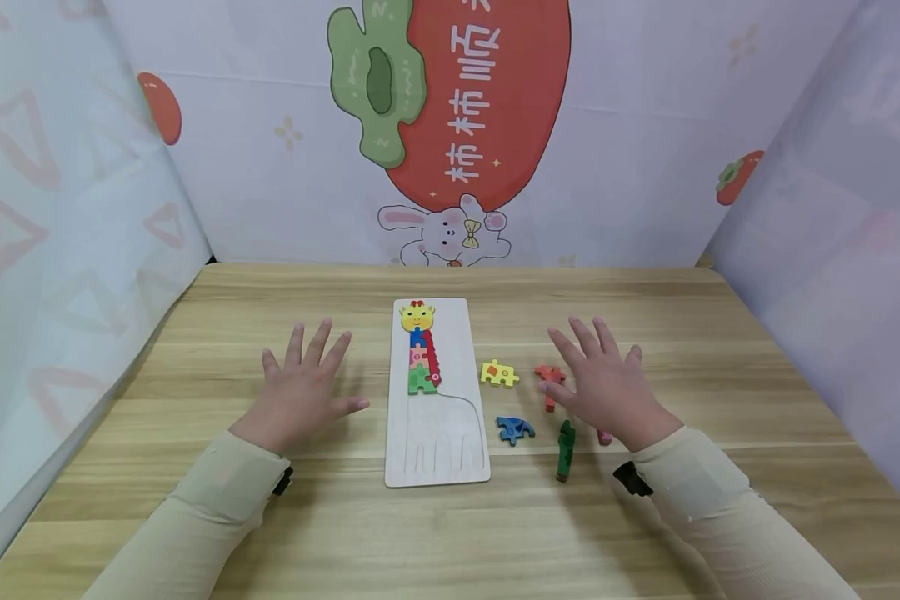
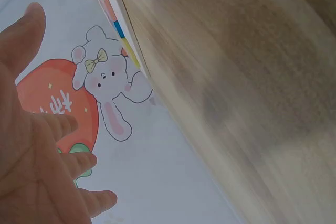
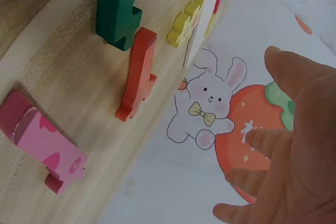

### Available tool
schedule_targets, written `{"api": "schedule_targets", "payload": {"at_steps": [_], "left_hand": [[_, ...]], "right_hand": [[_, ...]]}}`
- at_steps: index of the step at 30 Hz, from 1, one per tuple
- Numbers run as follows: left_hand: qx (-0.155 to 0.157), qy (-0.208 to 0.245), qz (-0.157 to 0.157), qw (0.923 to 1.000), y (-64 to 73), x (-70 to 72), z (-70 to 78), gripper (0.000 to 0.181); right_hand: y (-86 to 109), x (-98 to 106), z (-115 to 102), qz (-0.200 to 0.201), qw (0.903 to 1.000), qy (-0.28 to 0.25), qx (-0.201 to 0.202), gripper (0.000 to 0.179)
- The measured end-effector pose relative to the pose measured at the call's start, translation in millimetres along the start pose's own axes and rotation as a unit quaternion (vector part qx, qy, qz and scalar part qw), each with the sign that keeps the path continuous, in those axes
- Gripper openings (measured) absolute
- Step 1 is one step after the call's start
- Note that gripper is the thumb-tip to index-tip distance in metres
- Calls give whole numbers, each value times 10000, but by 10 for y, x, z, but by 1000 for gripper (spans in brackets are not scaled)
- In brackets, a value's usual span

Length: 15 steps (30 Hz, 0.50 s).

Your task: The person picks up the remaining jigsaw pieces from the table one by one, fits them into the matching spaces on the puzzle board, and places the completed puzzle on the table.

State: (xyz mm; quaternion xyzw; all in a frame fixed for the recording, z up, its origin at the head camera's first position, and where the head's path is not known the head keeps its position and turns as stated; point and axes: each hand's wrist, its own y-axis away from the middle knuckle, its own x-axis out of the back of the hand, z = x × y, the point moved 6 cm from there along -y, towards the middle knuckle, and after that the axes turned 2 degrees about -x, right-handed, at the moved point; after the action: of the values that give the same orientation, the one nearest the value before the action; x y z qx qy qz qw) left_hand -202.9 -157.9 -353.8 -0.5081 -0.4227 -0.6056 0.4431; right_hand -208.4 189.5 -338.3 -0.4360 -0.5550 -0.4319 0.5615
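A pale wooden puzzle board [image 1: 438,442] lies between the hands, its upper part filled with a giraffe's yellow head [image 1: 417,317] and blue, pink, green and red neck pieces. Left of the board, my left hand [image 1: 300,392] is spread with nothing in it. My right hand [image 1: 607,387] spreads its fingers over the loose pieces at the right and holds none. Those pieces are a yellow one [image 1: 499,373], a blue one [image 1: 515,430], a red one [image 3: 137,74], a dark green one [image 1: 566,450] and a pink one [image 3: 50,148], partly hidden by the hand in the head view.
The wooden table [image 1: 322,542] ends at a back wall covered by a white cloth [image 1: 270,183] with a printed persimmon [image 1: 487,100] and rabbit [image 1: 450,233]. Similar cloth hangs along the left and right sides.
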Motion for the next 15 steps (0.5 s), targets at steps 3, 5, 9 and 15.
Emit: {"api": "schedule_targets", "payload": {"at_steps": [3, 5, 9, 15], "left_hand": [[-9, 12, 1, 10000, -4, -12, -1, 96], [-16, 20, 13, 10000, -3, -12, -3, 96], [-28, 73, 18, 10000, -6, -26, -10, 96], [-39, 157, -18, 9999, -19, -62, -6, 96]], "right_hand": [[-11, -13, -3, -30, 10000, 16, -15, 78], [-14, -9, -9, -32, 10000, 24, -17, 78], [-26, -9, -21, -28, 10000, 41, -9, 78], [-37, -11, -45, -73, 10000, -6, 25, 78]]}}
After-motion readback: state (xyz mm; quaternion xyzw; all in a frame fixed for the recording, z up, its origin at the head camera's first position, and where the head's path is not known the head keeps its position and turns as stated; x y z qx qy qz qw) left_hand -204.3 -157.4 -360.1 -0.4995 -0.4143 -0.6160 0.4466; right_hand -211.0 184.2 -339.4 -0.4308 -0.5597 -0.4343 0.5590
